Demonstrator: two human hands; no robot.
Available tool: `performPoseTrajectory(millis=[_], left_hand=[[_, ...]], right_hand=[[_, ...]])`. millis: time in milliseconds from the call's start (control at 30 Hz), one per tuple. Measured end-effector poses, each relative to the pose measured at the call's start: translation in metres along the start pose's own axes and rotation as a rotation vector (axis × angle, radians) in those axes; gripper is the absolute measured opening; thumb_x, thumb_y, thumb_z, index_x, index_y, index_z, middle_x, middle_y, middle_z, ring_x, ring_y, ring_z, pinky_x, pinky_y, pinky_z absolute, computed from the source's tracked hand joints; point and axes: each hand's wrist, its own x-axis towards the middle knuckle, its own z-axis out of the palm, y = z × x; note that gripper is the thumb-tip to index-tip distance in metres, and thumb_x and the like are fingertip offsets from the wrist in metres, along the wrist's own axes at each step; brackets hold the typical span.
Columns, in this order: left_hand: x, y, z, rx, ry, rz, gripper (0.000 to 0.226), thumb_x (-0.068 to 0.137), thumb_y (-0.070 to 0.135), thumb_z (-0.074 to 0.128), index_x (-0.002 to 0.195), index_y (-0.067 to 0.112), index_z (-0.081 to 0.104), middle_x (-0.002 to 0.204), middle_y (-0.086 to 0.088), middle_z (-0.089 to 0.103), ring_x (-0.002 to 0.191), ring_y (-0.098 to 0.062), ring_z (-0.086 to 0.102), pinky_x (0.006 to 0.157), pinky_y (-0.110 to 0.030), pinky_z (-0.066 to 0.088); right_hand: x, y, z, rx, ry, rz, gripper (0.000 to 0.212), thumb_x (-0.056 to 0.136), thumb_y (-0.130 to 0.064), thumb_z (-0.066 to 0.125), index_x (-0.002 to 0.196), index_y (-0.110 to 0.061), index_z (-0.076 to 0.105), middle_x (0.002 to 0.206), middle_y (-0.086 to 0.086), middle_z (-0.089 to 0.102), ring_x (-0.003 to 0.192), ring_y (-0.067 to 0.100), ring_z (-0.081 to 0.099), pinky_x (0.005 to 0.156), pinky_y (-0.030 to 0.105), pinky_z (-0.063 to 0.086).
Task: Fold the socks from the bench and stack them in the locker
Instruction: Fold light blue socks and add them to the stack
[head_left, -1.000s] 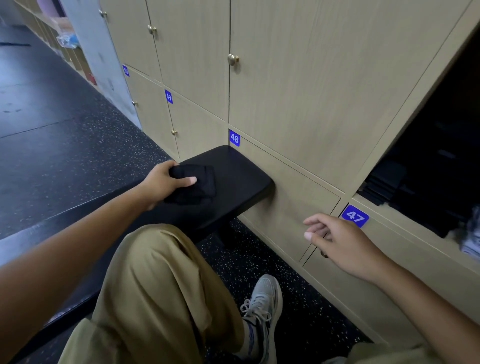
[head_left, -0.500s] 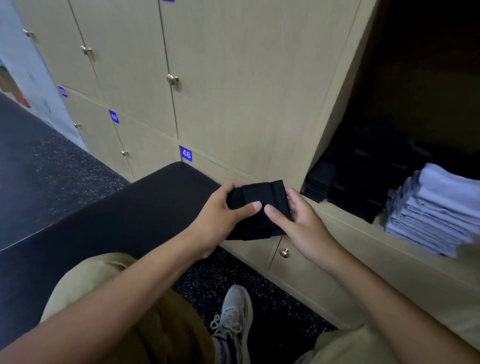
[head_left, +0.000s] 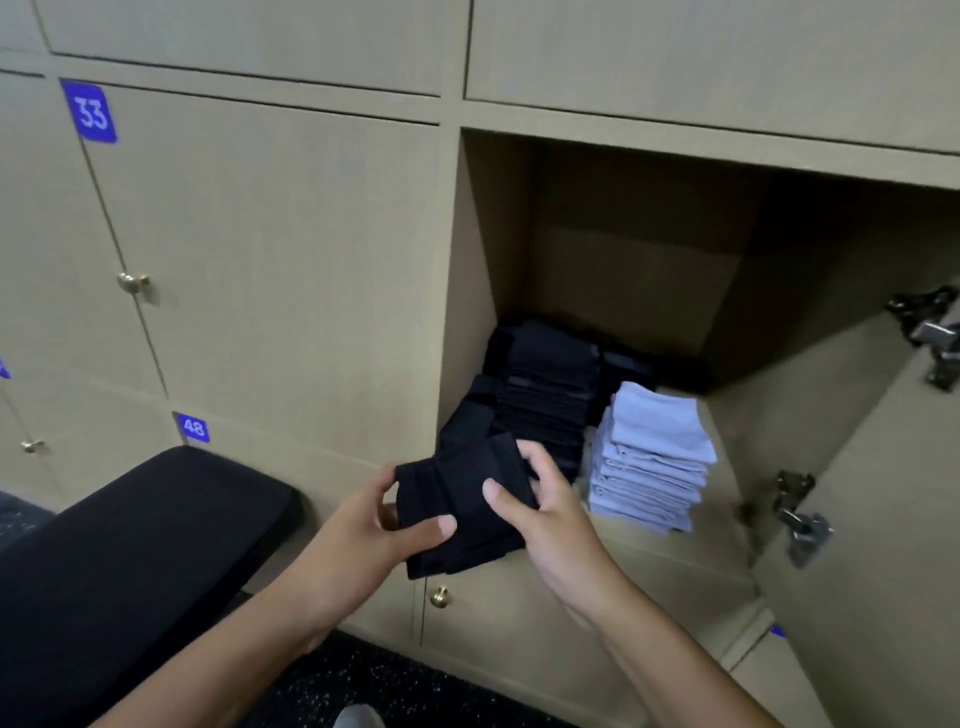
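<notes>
I have the folded black socks (head_left: 462, 506) in both hands, held in the air just in front of the open locker (head_left: 613, 270), at its near left corner. My left hand (head_left: 363, 540) grips the bundle from the left, thumb curled across its top and fingers tucked under. My right hand (head_left: 540, 512) holds the right side, thumb pressed on the top face and fingers wrapped round the far edge. Inside the locker, a stack of folded black socks (head_left: 540, 395) sits on the left, with more dark pieces behind it that I cannot make out well. Just right of it, touching or nearly so, stands a stack of folded light blue socks (head_left: 652, 457). The locker door (head_left: 883, 519) hangs open on the right, its metal hinges showing. The black bench (head_left: 130, 561) lies to the near left, below the blue label 48 (head_left: 193, 427)
</notes>
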Motion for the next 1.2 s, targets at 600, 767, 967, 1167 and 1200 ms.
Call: performPoseTrajectory(millis=[600,767,967,1167,1200], left_hand=[[0.047,0.035,0.051,0.073,0.12,0.232,0.009,0.095,0.007,0.065,0.102,0.001,0.063,0.096,-0.013,0.074,0.085,-0.016,0.073,0.069,-0.02,0.056],[0.066,0.054,0.051,0.188,0.137,0.315,0.005,0.096,0.009,0.065,0.098,0.005,0.065,0.092,-0.013,0.072,0.081,-0.017,0.071,0.066,-0.025,0.06],[0.085,0.052,0.075,0.176,0.14,0.316,0.007,0.098,0.023,0.065,0.096,0.016,0.068,0.091,-0.016,0.067,0.08,-0.035,0.068,0.061,-0.066,0.057],[0.108,0.037,0.096,0.409,0.237,0.519,0.005,0.097,0.032,0.063,0.094,0.03,0.066,0.084,0.012,0.069,0.064,-0.029,0.062,0.052,-0.034,0.051],[0.112,0.034,0.097,0.463,0.241,0.538,0.002,0.095,0.033,0.064,0.094,0.031,0.065,0.082,0.011,0.069,0.061,-0.031,0.061,0.051,-0.035,0.05]], right_hand=[[0.001,-0.026,-0.078,0.123,0.108,0.002,0.021,0.098,-0.016,0.065,0.118,-0.015,0.07,0.115,0.0,0.076,0.111,0.018,0.07,0.106,0.046,0.051],[0.001,-0.038,-0.1,-0.023,0.077,0.017,0.02,0.094,-0.021,0.07,0.112,-0.014,0.071,0.107,0.004,0.077,0.105,0.023,0.072,0.099,0.042,0.053],[0.009,-0.04,-0.122,-0.152,0.18,0.017,0.019,0.091,-0.024,0.074,0.106,-0.013,0.072,0.097,0.004,0.078,0.095,0.012,0.073,0.089,0.029,0.055],[0.032,-0.05,-0.165,-0.08,0.433,0.07,0.015,0.095,-0.013,0.068,0.107,-0.003,0.072,0.096,0.011,0.077,0.083,0.016,0.071,0.061,0.019,0.051],[0.039,-0.052,-0.173,-0.028,0.48,0.081,0.017,0.096,-0.013,0.068,0.11,-0.003,0.071,0.1,0.013,0.077,0.086,0.021,0.072,0.059,0.021,0.051]])
